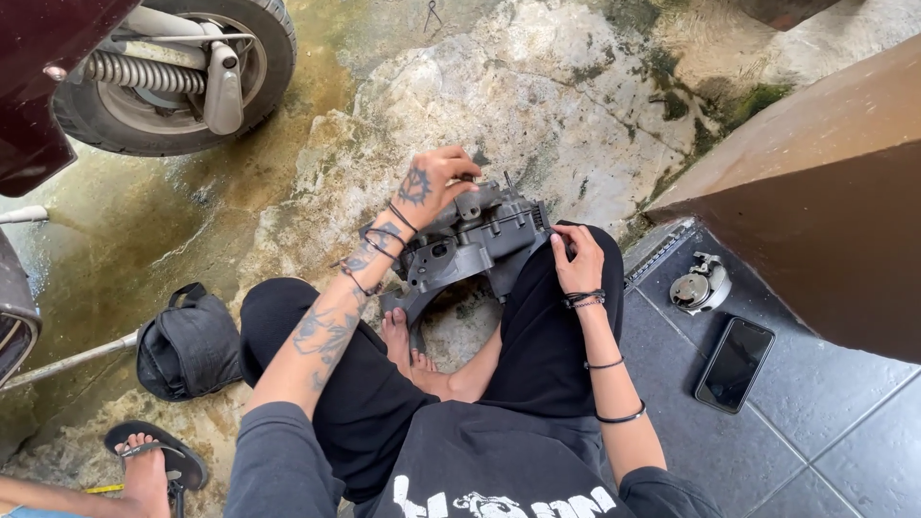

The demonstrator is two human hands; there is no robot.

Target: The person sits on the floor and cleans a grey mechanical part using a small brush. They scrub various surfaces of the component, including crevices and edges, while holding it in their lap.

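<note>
Black shirt [489, 470] cut off below. Left hand [432, 182] atop grey engine casing [475, 240], fingertips hidden behind it; right hand [578, 257] flat beside, fingers together.

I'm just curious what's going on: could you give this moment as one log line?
left hand: gripping top of grey engine casing | right hand: resting on knee beside casing | nearby: phone, black bag

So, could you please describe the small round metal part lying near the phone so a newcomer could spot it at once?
Start at the dark grey tiled floor on the right. A black phone lies there; just beyond it, near the brown wall, sits the round metal part. It is silvery and disc-shaped, unlike the flat black phone.
</note>
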